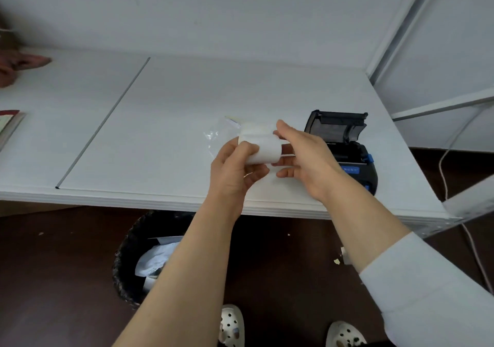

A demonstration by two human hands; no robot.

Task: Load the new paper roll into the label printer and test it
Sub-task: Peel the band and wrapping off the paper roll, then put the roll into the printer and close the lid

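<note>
Paper roll (263,146) held above the bench (165,122), left hand (235,167) gripping it, right hand (302,157) pinching its end; free the leading edge, then drop into the open printer (344,149) squarely.

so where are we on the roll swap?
Done: the lid of the printer stands open, and a clear wrapper lies on the table. In hand: the left hand and right hand hold the paper roll above the table, beside the printer. Left: seat the roll, close the lid, test print.
</note>
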